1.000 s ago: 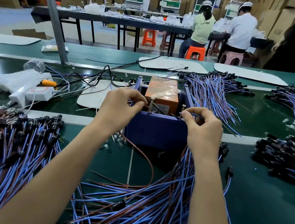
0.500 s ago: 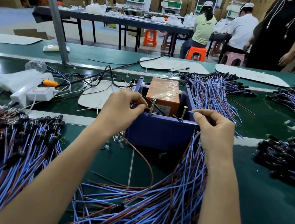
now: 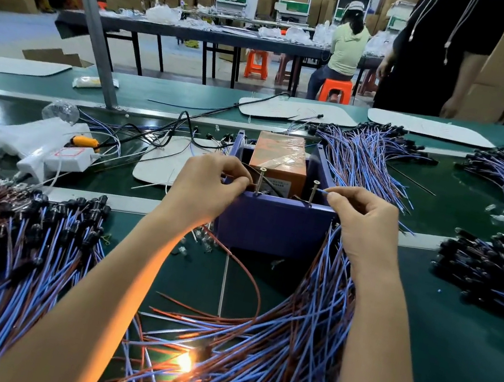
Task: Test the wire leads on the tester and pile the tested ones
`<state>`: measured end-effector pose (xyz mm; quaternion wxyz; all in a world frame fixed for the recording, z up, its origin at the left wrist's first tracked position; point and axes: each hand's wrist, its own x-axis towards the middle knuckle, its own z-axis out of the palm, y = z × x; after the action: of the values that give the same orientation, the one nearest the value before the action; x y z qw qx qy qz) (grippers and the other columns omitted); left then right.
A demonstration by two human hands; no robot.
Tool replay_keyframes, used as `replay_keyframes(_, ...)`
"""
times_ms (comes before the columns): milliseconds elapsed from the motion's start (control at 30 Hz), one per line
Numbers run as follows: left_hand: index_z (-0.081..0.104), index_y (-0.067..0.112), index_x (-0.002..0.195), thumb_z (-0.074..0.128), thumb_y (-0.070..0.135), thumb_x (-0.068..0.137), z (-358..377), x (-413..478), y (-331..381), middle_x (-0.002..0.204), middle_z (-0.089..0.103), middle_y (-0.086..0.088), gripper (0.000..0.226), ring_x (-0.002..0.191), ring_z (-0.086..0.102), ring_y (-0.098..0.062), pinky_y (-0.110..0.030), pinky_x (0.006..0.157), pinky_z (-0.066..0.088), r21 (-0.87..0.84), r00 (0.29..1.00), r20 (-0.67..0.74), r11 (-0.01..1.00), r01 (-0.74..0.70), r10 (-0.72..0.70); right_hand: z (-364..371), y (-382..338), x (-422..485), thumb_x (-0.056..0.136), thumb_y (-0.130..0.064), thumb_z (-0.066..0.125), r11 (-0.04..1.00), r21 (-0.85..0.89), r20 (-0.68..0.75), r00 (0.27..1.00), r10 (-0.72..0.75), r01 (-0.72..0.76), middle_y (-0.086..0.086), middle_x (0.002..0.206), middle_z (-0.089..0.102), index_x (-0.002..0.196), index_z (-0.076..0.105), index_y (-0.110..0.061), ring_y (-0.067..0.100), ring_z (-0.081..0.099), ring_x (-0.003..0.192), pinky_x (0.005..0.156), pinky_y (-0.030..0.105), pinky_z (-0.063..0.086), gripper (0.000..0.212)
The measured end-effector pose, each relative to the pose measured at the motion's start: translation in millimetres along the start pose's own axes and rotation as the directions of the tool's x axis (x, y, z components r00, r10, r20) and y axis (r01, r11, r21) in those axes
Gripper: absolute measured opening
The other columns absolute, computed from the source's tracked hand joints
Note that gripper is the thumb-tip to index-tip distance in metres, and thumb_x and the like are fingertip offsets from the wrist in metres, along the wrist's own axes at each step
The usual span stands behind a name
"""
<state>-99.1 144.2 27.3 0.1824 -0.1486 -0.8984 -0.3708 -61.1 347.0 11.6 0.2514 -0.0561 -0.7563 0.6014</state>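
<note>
On the green belt, our loose wires fan out below the purple tester box. Our left hand pinches a wire end beside the left screw. Our right hand pinches a blue tip at the right screw. A small lamp glows among the wires.

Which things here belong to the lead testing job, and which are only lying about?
Job: left hand pinching brown lead; right hand pinching blue lead; purple tester; left screw; right screw; glowing lamp; front lead pile; left lead pile.
Lying about: white power strip; white pads; clear bag.
</note>
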Motion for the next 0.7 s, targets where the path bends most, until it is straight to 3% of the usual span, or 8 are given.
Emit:
replay_keyframes(100, 0.072, 0.021, 0.078, 0.064, 0.012, 0.086, -6, 0, 1, 0.063, 0.057, 0.023, 0.014, 0.054, 0.049, 0.017, -0.001, 0.055, 0.033, -0.044, 0.999, 0.032, 0.999, 0.006, -0.005, -1, -3, -1, 0.085, -0.006, 0.061, 0.997, 0.071, -0.061, 0.997, 0.043, -0.038, -0.007, 0.061, 0.062, 0.068, 0.069, -0.026, 0.004, 0.050, 0.056, 0.055, 0.013, 0.040, 0.028)
replay_keyframes(233, 0.060, 0.020, 0.083, 0.054, 0.010, 0.095, -22, 0, 7, 0.068, 0.069, 0.006, 0.016, 0.047, 0.048, 0.002, -0.016, 0.052, 0.038, -0.253, 0.996, 0.069, 0.965, 0.071, -0.055, -8, -20, -5, 0.085, 0.004, 0.054, 0.969, 0.246, -0.075, 0.996, 0.046, -0.026, -0.012, 0.049, 0.058, 0.075, 0.069, -0.017, -0.001, 0.045, 0.047, 0.049, 0.011, 0.035, 0.028)
replay_keyframes(367, 0.050, 0.016, 0.089, 0.046, 0.007, 0.098, -36, -9, 32, 0.084, 0.075, 0.005, 0.013, 0.065, 0.060, -0.006, -0.018, 0.055, 0.049, -0.572, 0.993, 0.114, 0.820, 0.036, 0.036, -3, -50, -16, 0.087, 0.002, 0.061, 0.947, 0.319, 0.116, 0.990, -0.076, 0.035, -0.005, 0.062, 0.069, 0.083, 0.063, -0.012, 0.002, 0.054, 0.051, 0.052, 0.012, 0.043, 0.015)
replay_keyframes(433, 0.053, 0.016, 0.089, 0.051, 0.013, 0.094, -38, -15, 43, 0.097, 0.075, -0.002, 0.006, 0.079, 0.064, -0.013, -0.023, 0.064, 0.051, -0.644, 0.985, 0.111, 0.764, -0.033, 0.136, 7, -64, -24, 0.086, 0.002, 0.063, 0.947, 0.319, 0.198, 0.973, -0.115, 0.047, -0.003, 0.063, 0.071, 0.081, 0.061, -0.012, 0.005, 0.053, 0.049, 0.050, 0.014, 0.045, 0.015)
replay_keyframes(500, 0.060, 0.016, 0.088, 0.057, 0.020, 0.085, -38, -20, 50, 0.095, 0.075, -0.003, 0.006, 0.080, 0.065, -0.016, -0.023, 0.069, 0.053, -0.676, 0.976, 0.088, 0.732, -0.088, 0.198, 16, -73, -30, 0.085, 0.002, 0.065, 0.940, 0.338, 0.229, 0.965, -0.129, 0.046, -0.004, 0.060, 0.070, 0.079, 0.059, -0.010, 0.004, 0.053, 0.045, 0.047, 0.014, 0.042, 0.015)
replay_keyframes(567, 0.064, 0.014, 0.088, 0.060, 0.019, 0.081, -39, -22, 52, 0.086, 0.074, 0.002, 0.010, 0.076, 0.067, -0.009, -0.019, 0.071, 0.054, -0.696, 0.978, 0.033, 0.707, -0.126, 0.206, 20, -77, -33, 0.087, -0.003, 0.065, 0.936, 0.350, 0.257, 0.957, -0.134, 0.037, -0.004, 0.060, 0.070, 0.080, 0.058, -0.010, 0.008, 0.054, 0.044, 0.045, 0.014, 0.040, 0.011)
replay_keyframes(633, 0.068, 0.013, 0.088, 0.063, 0.017, 0.082, -41, -22, 53, 0.089, 0.075, 0.002, 0.009, 0.080, 0.069, -0.010, -0.018, 0.076, 0.053, -0.728, 0.979, -0.057, 0.663, -0.175, 0.196, 18, -78, -34, 0.092, -0.013, 0.061, 0.949, 0.316, 0.335, 0.934, -0.125, 0.014, 0.004, 0.068, 0.073, 0.086, 0.061, -0.009, 0.012, 0.056, 0.051, 0.050, 0.016, 0.042, 0.008)
replay_keyframes(700, 0.071, 0.016, 0.087, 0.063, 0.012, 0.086, -48, -18, 49, 0.094, 0.075, -0.004, 0.010, 0.088, 0.069, -0.015, -0.020, 0.081, 0.052, -0.818, 0.975, -0.156, 0.533, -0.217, 0.158, 15, -77, -33, 0.094, -0.021, 0.056, 0.964, 0.263, 0.452, 0.881, -0.140, 0.018, 0.010, 0.079, 0.074, 0.093, 0.067, -0.002, 0.006, 0.062, 0.061, 0.058, 0.013, 0.044, 0.022)
